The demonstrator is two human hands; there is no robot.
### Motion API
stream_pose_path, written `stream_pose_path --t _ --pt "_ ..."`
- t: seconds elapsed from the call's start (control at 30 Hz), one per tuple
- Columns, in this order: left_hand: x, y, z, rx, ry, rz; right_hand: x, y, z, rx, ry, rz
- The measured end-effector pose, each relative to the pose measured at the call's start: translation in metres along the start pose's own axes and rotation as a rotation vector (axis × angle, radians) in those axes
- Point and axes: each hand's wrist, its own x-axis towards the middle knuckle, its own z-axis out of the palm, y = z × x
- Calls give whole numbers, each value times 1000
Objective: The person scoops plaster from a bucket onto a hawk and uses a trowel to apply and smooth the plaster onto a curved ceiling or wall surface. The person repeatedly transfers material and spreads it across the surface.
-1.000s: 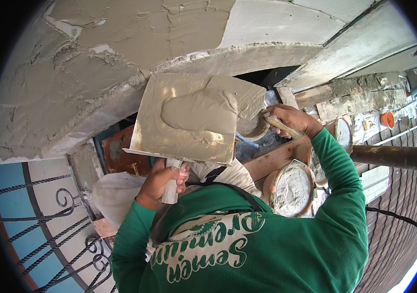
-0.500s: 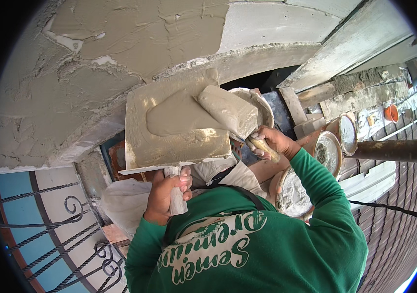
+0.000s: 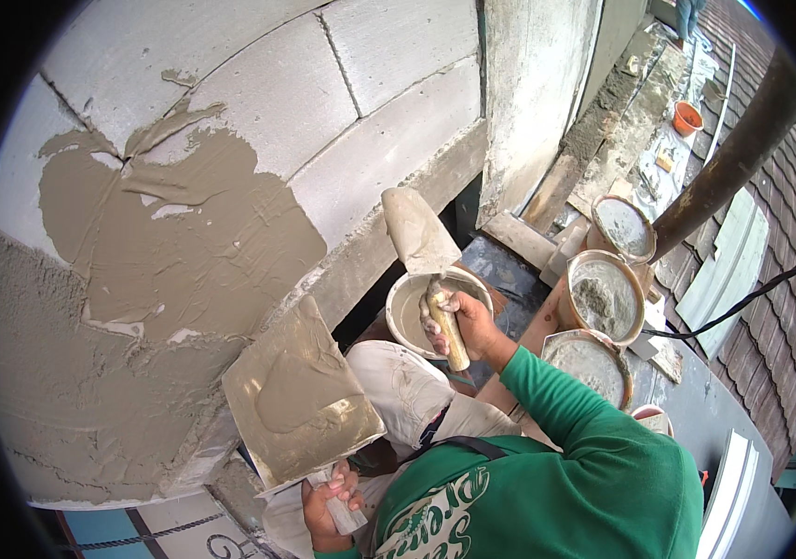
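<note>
My left hand (image 3: 331, 503) is closed around the pale handle of a plasterer's hawk (image 3: 258, 447). A smooth patch of wet grey mortar (image 3: 300, 396) lies on the hawk's square board. My right hand (image 3: 463, 326) grips the yellowish wooden handle of a trowel (image 3: 419, 235), its blade coated with mortar and pointing toward the wall. Below the trowel stands a bucket (image 3: 398, 312) of grey mix, partly hidden by my hand and the blade. Left of the trowel, a wet patch of plaster (image 3: 202, 252) covers part of the block wall (image 3: 388, 121).
Several buckets, one with a lumpy grey mix (image 3: 603, 296), stand to the right. A rusty pipe (image 3: 733, 140) slants over the tiled roof (image 3: 789, 307). A black cable (image 3: 752, 307) crosses there. Farther off are an orange bowl (image 3: 687, 118) and another person's legs (image 3: 687, 19).
The trowel has lifted off the hawk and moved right, over the bucket. My left hand and the hawk now sit lower in view, the board tilted. The view has turned, showing more bare wall.
</note>
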Motion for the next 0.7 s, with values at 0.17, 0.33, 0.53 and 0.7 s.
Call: stream_pose_path --t 0.17,0.33,0.53,0.7 --pt "-7 0 -48 -29 -40 6 73 -97 -24 -111 280 -461" --pt "-10 3 -103 -125 -58 -103 122 -177 -67 -211 510 -671" --pt "-26 27 -117 -93 -24 -276 152 -195 -106 -215 671 -683" --pt "-11 40 -116 -205 -173 -381 181 -200 -123 -496 807 -674"
